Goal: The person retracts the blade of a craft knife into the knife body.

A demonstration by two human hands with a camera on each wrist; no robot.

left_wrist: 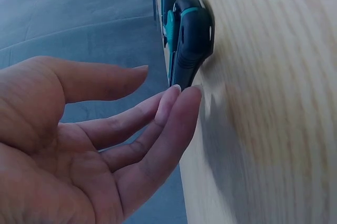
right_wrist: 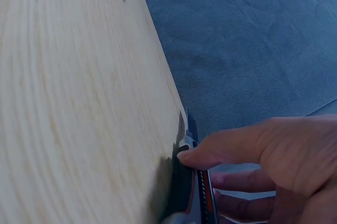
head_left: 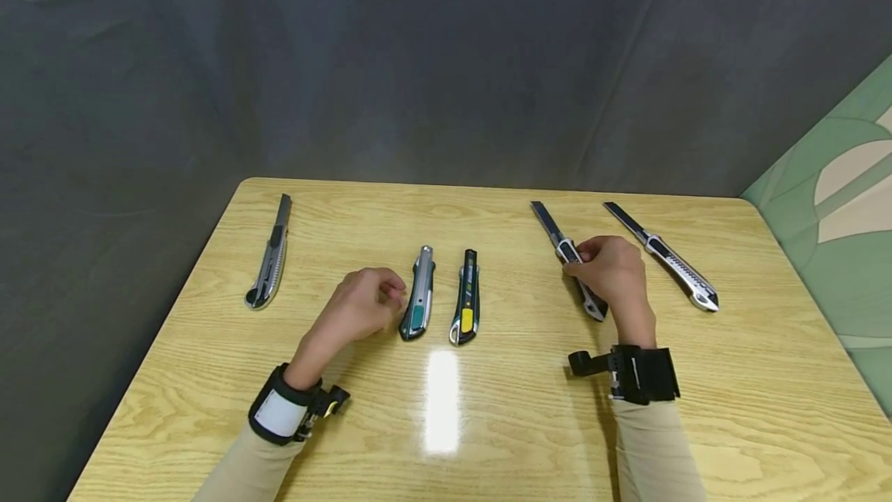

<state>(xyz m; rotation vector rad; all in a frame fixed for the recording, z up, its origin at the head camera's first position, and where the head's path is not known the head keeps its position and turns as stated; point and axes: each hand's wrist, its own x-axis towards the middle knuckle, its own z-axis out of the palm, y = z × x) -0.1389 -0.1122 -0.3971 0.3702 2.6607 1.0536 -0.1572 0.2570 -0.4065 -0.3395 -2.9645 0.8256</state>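
Observation:
My right hand grips a silver-and-black utility knife between thumb and fingers, its long dark blade section pointing to the far left. In the right wrist view the thumb presses on one side of the knife's body, with the other fingers behind it. My left hand holds nothing; its fingers bend loosely. Its fingertips are right at the side of a silver utility knife with a teal slider. A gap stands between thumb and fingers in the left wrist view.
Beside the teal one lies a black utility knife with a yellow patch. A silver knife lies far left, and another silver knife lies right of my right hand. A dark curtain hangs behind the wooden table.

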